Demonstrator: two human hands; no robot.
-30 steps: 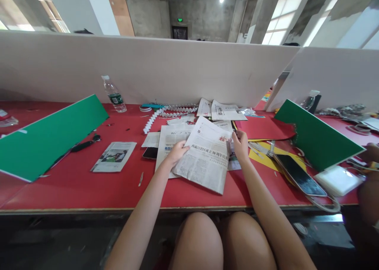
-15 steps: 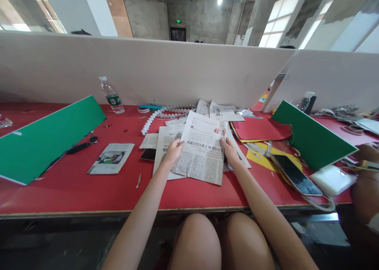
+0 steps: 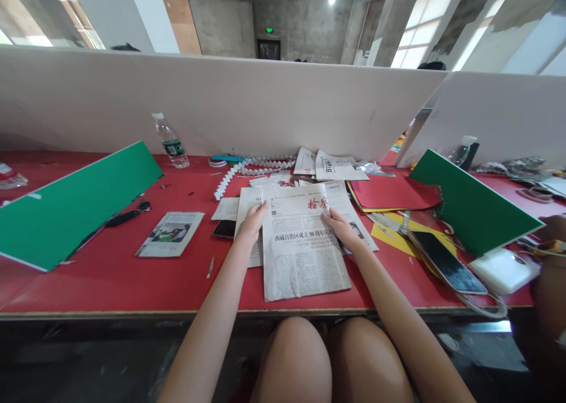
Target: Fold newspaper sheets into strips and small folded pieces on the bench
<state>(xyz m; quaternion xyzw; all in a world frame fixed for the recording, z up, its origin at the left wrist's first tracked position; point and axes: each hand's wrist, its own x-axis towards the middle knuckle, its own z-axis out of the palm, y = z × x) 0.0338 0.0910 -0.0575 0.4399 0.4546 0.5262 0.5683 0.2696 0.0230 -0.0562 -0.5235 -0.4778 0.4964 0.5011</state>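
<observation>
A folded newspaper [image 3: 305,255] with red and black print is held between my two hands, its lower edge close to the table's front edge. My left hand [image 3: 252,221] grips its left side near the top, thumb on the front. On the upper right side, my right hand [image 3: 342,226] pinches it with the thumb in front; the fingers behind are hidden. Other newspaper sheets [image 3: 250,202] lie beneath and behind it. To the left of my left hand, a dark phone [image 3: 224,228] is partly covered by paper.
Green boards [image 3: 79,205] stand slanted on both sides. A water bottle [image 3: 171,141] stands at the back left by the white partition [image 3: 221,102]. At right are red paper [image 3: 395,192], a smartphone [image 3: 446,261] and a white box-like device [image 3: 504,268]. A small folded paper [image 3: 170,234] lies left.
The newspaper has come down and nearer to me and is straighter. My hands now hold it higher along its sides. The camera view has shifted slightly.
</observation>
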